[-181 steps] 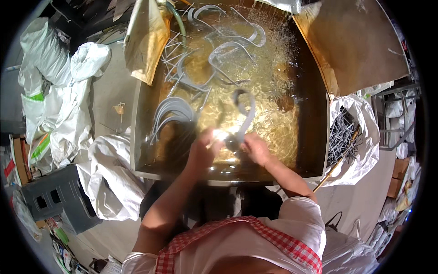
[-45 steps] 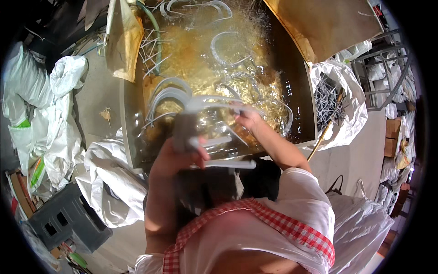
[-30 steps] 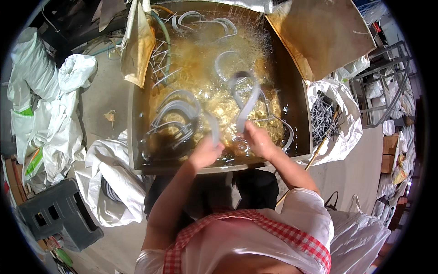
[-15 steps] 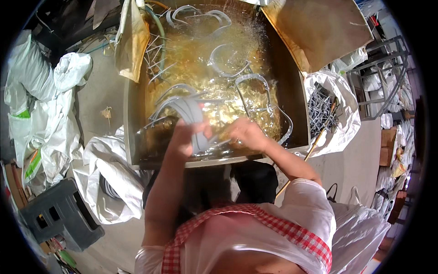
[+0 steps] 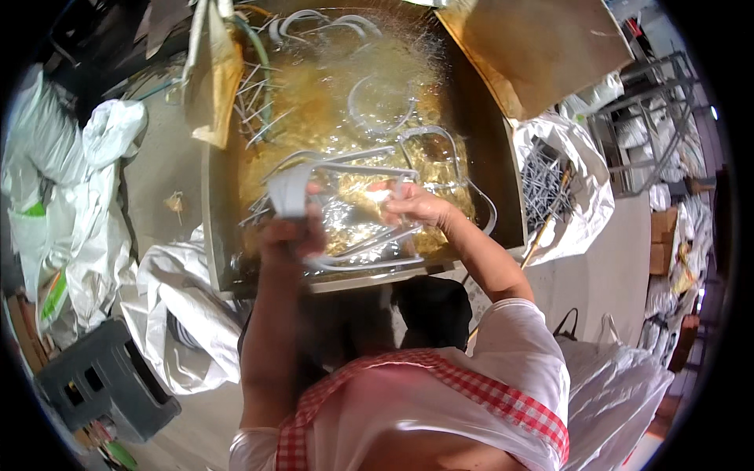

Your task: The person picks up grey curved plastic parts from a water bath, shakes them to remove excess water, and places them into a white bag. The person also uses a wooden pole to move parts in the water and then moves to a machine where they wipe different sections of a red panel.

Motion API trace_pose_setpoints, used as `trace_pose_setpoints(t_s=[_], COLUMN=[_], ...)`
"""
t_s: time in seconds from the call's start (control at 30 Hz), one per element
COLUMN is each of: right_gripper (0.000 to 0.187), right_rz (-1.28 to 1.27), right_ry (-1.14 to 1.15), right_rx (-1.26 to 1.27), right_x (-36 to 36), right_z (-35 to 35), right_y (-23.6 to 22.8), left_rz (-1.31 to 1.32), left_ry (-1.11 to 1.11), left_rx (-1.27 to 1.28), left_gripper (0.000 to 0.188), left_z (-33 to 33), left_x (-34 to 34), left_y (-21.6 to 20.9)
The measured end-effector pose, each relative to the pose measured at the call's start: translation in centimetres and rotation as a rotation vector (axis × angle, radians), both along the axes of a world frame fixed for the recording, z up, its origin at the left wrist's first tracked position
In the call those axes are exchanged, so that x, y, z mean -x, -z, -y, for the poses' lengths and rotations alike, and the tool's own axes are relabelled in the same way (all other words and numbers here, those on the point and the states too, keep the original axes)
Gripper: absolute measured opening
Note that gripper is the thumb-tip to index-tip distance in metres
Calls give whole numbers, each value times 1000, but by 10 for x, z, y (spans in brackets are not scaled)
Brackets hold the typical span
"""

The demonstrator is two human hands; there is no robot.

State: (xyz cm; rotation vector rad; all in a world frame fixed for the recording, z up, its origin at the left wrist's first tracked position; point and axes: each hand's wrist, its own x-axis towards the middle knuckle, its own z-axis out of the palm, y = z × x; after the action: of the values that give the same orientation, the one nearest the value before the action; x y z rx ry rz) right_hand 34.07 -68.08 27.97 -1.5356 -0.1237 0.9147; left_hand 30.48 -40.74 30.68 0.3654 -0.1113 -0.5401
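Note:
My left hand (image 5: 294,235), smeared by motion, is closed around a stack of grey curved strips (image 5: 287,193) over the water. Long arms of the strips reach right toward my right hand (image 5: 418,206). Its fingers are closed on the end of one grey strip, where a short upright piece shows. Below both hands is a metal tank (image 5: 520,180) of yellowish, rippling water. Several more bent grey strips (image 5: 430,133) lie in the water, at the right and far side.
Thin grey rods (image 5: 255,102) and a green hose stand in the tank's far left corner. Brown boards (image 5: 534,47) flank the far end. To the right is a white sack of small grey pieces (image 5: 546,184); white sacks (image 5: 184,290) and a grey plastic step (image 5: 102,377) are left.
My left hand has moved left and turned the stack, so the strips' arms now spread to the right. My right hand has risen slightly to the strip end.

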Motion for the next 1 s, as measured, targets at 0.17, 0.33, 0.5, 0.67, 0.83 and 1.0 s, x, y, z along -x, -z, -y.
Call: trace_pose_setpoints(t_s=[0.17,0.33,0.5,0.67,0.83,1.0], right_gripper=[19,25,95,87,34,38], right_rz=[583,694,1109,1362,631,590], right_ry=[-494,292,314,-182,-239,36], right_rx=[1464,1702,1634,797,491,258], right_x=[7,17,38,8,-14,-29], right_z=[68,200,188,3,-59,11], right_y=[39,17,-85,-67,-56,32], left_rz=[92,149,340,485,350,706], left_ry=[179,257,370,522,521,-216], left_rx=[-548,-708,-819,-587,-230,-1048], left_gripper=[55,55,49,60,62,65], left_z=[28,36,59,57,37,2], left_x=[9,23,29,32,42,20], left_y=[-26,-27,-15,-11,-11,-36])
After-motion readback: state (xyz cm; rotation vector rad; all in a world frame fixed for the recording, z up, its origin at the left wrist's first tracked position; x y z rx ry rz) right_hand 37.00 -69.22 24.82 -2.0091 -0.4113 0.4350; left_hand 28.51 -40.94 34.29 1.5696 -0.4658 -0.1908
